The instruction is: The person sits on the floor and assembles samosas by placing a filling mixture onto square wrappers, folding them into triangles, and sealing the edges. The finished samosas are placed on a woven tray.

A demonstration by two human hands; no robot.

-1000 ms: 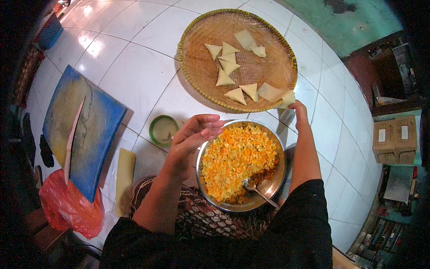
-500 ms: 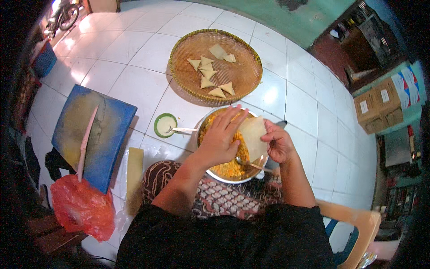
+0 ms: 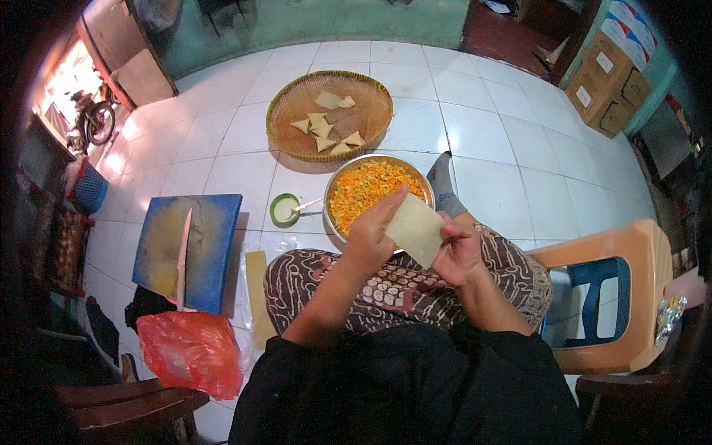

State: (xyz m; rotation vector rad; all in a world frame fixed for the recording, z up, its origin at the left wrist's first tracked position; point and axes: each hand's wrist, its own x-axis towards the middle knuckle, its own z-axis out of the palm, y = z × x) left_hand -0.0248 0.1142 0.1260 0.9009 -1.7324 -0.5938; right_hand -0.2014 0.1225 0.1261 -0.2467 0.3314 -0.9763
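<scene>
A pale, roughly square dough wrapper (image 3: 415, 228) is held up in front of my lap, over the near rim of the filling bowl. My left hand (image 3: 372, 233) grips its left edge, with fingers pointing up and away. My right hand (image 3: 458, 254) pinches the right edge between thumb and fingers. Just beyond, the metal bowl (image 3: 331, 172) holds an orange and yellow chopped filling (image 3: 374, 187). Farther off, a round woven tray (image 3: 285, 104) carries several folded triangular dough pieces (image 3: 322, 132) and a loose flat wrapper (image 3: 326, 99).
Left of the bowl stands a small green cup (image 3: 283, 211) of white paste with a spoon. A knife (image 3: 184, 252) lies on a blue board (image 3: 222, 248), near a red plastic bag (image 3: 191, 352). Dough strips (image 3: 257, 293) lie by my knee; an orange-tan stool (image 3: 644, 297) stands right.
Both hands have drawn the wrapper back toward my lap, uncovering the bowl's filling. My left hand, earlier spread over the bowl, now grips the wrapper's left edge. The view has shifted.
</scene>
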